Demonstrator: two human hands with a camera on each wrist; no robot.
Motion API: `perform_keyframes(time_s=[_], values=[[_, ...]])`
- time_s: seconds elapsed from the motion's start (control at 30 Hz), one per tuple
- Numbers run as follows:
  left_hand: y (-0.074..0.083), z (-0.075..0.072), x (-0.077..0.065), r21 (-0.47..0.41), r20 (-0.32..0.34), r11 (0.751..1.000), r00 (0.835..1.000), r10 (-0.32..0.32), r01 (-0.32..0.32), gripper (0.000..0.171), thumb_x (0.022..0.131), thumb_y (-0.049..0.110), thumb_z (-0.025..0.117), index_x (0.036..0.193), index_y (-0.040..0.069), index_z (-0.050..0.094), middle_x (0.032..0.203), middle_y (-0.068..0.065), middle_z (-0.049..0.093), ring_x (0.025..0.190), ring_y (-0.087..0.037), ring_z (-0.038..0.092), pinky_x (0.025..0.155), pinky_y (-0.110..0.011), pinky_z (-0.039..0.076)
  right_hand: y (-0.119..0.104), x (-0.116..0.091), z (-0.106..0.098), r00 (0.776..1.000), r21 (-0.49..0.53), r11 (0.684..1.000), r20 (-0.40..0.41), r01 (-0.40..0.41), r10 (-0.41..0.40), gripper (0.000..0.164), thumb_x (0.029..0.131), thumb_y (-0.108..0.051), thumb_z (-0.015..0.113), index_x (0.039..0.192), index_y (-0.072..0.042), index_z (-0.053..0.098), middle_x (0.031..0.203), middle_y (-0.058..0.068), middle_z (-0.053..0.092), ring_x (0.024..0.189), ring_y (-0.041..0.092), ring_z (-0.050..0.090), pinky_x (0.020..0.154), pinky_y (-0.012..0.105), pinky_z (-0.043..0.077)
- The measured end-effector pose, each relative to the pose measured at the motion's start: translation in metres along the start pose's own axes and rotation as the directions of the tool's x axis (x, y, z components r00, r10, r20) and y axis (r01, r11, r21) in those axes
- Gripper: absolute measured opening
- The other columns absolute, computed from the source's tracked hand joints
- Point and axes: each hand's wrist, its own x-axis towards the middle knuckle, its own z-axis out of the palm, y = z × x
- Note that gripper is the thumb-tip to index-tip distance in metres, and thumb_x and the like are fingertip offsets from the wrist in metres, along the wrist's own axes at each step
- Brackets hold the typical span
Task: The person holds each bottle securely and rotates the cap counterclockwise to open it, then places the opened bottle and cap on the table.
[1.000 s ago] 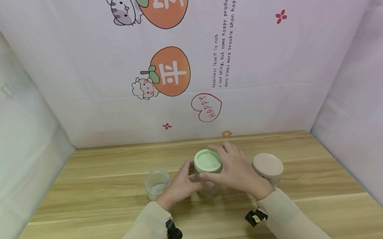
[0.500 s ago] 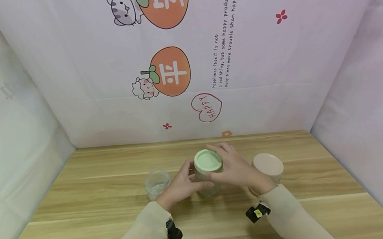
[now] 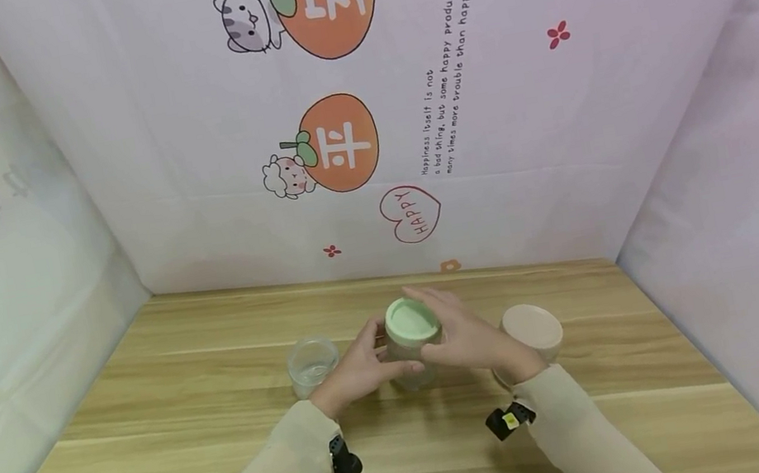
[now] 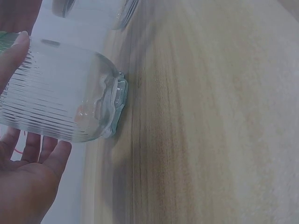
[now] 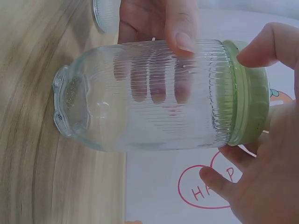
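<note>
A ribbed clear glass jar (image 5: 140, 126) stands upright on the table, topped by a light green lid (image 3: 412, 319). My left hand (image 3: 360, 369) holds the jar's body, with the thumb in front and the fingers behind the glass. At the lid, my right hand (image 3: 466, 331) has its thumb (image 5: 259, 51) against the rim and other fingers around the far side. No contents show through the glass. In the left wrist view, the jar's base (image 4: 119, 100) meets the wood.
An open clear glass container (image 3: 313, 363) stands left of the jar. To the right is another container with a pale pink lid (image 3: 532, 326), partly behind my right wrist. A printed cloth (image 3: 516, 197) hangs behind the wooden table (image 3: 183, 370).
My right hand has turned slightly around the lid, its thumb shifting right along the front rim and its wrist moving right. The left hand and jar stay in place.
</note>
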Motion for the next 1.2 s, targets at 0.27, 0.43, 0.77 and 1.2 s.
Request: perform_keyframes(time_s=[0.27, 0.43, 0.77, 1.2], values=[[-0.022, 0.001, 0.011, 0.008, -0.001, 1.0, 1.0, 0.009, -0.009, 0.078, 0.072, 0.03, 0.078, 0.134, 0.023, 0.032, 0.128, 0.006, 0.041, 0.121, -0.016, 0.039, 0.097, -0.034, 0.037, 0.0, 0.001, 0.001, 0.999, 0.028, 1.0, 0.038, 0.009, -0.01, 0.091, 0.068, -0.019, 0.068, 0.144, -0.032, 0.019, 0.148, -0.004, 0.017, 0.129, 0.022, 0.022, 0.089, 0.055, 0.036], [-0.027, 0.001, 0.012, 0.007, -0.001, 1.0, 1.0, 0.015, -0.015, 0.086, 0.07, 0.037, 0.079, 0.138, 0.024, 0.028, 0.128, 0.006, 0.04, 0.12, -0.014, 0.039, 0.096, -0.032, 0.038, 0.002, 0.001, 0.006, 1.0, 0.006, 1.0, -0.004, 0.004, -0.004, 0.09, 0.071, -0.04, 0.073, 0.144, -0.036, 0.02, 0.148, -0.006, 0.017, 0.13, 0.024, 0.021, 0.089, 0.059, 0.035], [-0.027, 0.0, 0.011, -0.012, 0.01, 1.0, 1.0, 0.029, -0.029, 0.079, 0.071, 0.037, 0.078, 0.134, 0.026, 0.032, 0.127, 0.004, 0.041, 0.12, -0.016, 0.04, 0.096, -0.035, 0.038, -0.004, 0.0, 0.012, 0.98, -0.287, 0.957, -0.196, -0.041, -0.017, 0.096, 0.065, -0.074, 0.059, 0.141, -0.021, 0.032, 0.128, 0.006, 0.041, 0.106, 0.018, 0.04, 0.076, 0.036, 0.043], [-0.002, -0.001, -0.001, -0.047, 0.021, 0.999, 1.0, 0.003, -0.002, 0.075, 0.075, 0.024, 0.076, 0.135, 0.021, 0.032, 0.127, 0.004, 0.041, 0.12, -0.019, 0.04, 0.098, -0.041, 0.035, -0.008, -0.003, 0.007, 0.973, -0.345, 0.934, -0.231, -0.095, 0.014, 0.097, 0.064, -0.076, 0.058, 0.139, -0.018, 0.036, 0.117, 0.005, 0.045, 0.098, 0.017, 0.042, 0.078, 0.039, 0.039]])
